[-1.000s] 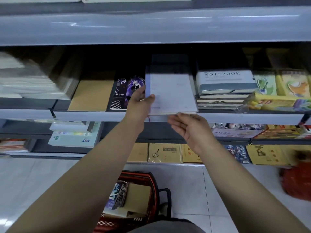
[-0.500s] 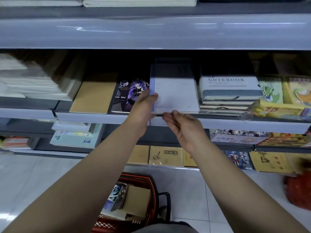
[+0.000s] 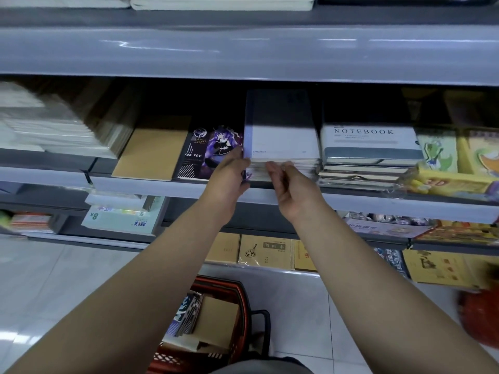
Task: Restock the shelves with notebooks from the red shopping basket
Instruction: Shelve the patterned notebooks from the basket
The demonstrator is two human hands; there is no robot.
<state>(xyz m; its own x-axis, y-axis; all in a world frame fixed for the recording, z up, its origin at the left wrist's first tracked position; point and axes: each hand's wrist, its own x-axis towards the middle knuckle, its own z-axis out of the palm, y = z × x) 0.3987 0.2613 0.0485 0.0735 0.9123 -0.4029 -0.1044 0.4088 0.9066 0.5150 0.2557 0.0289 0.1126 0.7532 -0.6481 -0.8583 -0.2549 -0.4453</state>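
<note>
Item: pale lavender notebook [image 3: 282, 136], lying flat atop a stack of like notebooks [image 3: 283, 168] on the middle shelf [image 3: 162, 188], between the dark "FOR YOU" notebook [image 3: 208, 155] to its left and the "NOTEBOOK" stack [image 3: 370, 149] to its right.

Handling: left hand [image 3: 229, 176] touches the stack's front left corner, fingers resting against the edge; right hand [image 3: 291, 187] meets the front edge with fingers lightly curled. Whether either actually pinches the stack cannot be told.

Step in hand, as judged: squaring the stack. Best done by pressing both front corners evenly, keeping spines aligned and clear of the neighbouring covers.

Source: red shopping basket [image 3: 243, 298] on the floor [image 3: 54, 279] below, holding a kraft-covered notebook [image 3: 216, 319] and patterned ones [image 3: 189, 311]; restocking appears unfinished.
</note>
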